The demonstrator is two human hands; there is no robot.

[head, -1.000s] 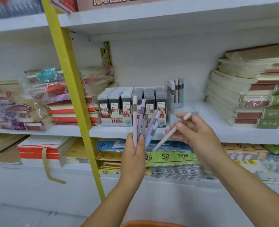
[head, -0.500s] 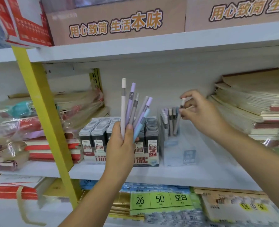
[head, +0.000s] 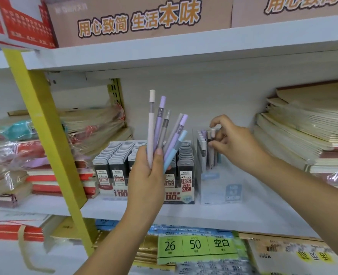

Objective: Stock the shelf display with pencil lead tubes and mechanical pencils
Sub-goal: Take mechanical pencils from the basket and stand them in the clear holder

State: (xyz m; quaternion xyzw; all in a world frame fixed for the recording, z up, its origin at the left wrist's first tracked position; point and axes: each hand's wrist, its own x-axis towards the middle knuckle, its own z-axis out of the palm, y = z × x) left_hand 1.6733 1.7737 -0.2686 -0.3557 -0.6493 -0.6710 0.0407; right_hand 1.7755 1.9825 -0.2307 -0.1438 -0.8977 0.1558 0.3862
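Six pencils fanned in left hand; right hand seemingly pinching another

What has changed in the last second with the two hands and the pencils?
The right hand carried its single pencil from in front of the shelf up to the clear pencil holder and now sets it among the pencils standing there; its fingers are opening. The left hand rose, keeping its grip on the bundle of pencils. The lead tube boxes stayed put.
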